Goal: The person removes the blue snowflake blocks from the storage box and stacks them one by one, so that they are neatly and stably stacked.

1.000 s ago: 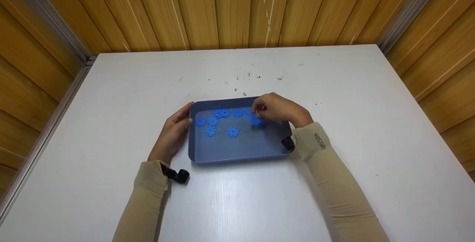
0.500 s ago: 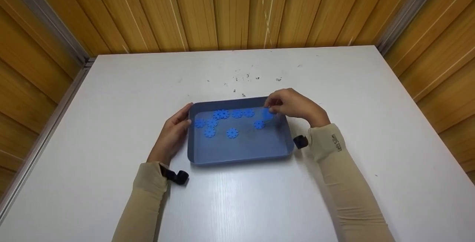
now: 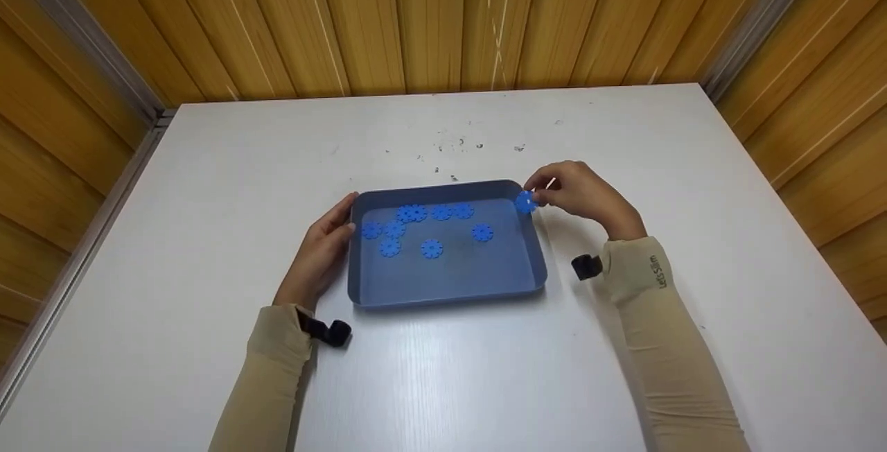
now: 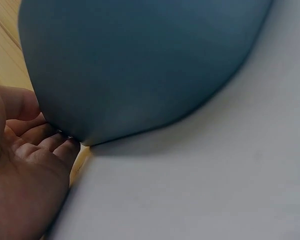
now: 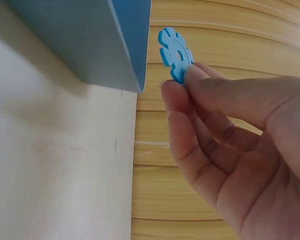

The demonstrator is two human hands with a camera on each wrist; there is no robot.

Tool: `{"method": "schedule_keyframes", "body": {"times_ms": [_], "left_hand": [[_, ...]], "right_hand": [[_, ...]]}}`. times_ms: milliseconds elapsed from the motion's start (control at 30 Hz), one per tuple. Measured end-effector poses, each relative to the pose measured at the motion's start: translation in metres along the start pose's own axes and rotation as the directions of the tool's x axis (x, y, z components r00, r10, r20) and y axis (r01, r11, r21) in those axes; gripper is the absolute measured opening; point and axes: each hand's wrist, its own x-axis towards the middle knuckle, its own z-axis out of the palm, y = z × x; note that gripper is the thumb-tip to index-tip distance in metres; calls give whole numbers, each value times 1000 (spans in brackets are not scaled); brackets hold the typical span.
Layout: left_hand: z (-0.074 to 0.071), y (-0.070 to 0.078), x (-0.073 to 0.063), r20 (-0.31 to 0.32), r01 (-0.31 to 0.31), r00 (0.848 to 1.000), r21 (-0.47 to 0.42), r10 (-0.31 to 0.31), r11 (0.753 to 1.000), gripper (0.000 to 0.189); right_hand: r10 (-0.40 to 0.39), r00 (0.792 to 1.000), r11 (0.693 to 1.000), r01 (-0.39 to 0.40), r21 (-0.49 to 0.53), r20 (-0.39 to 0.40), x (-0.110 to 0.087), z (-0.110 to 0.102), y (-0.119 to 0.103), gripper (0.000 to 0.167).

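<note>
Our right grip pinches a notched blue plastic disc by the rectangular blue-grey tray's right rim, our left grip holding opposite.

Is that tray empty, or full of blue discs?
Neither: in the head view, several blue discs lie in the tray, whose near part is bare. The right hand pinches another disc.

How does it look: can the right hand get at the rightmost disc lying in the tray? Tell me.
Probably yes: the rightmost disc lies uncovered in the tray, and the right hand is beside its right wall. That hand pinches another disc, so it may need to put that down first.
</note>
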Motion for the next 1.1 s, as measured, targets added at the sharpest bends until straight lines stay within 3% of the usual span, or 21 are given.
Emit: {"method": "schedule_keyframes", "body": {"times_ms": [467, 633, 867, 1100], "left_hand": [[-3, -1, -2, -35, 8, 999, 52, -6, 999, 56], [-3, -2, -2, -44, 8, 999, 43, -6, 999, 55], [-1, -2, 0, -49, 1, 999, 118, 4, 993, 55], [1, -2, 1, -46, 28, 999, 85, -24, 996, 55]], "right_hand": [[100, 991, 995, -100, 9, -85, -12, -2, 39, 22], [126, 988, 992, -125, 14, -92, -14, 0, 50, 22], [133, 987, 991, -131, 29, -89, -17, 1, 63, 23], [159, 985, 987, -158, 20, -64, -20, 0, 71, 25]]}}
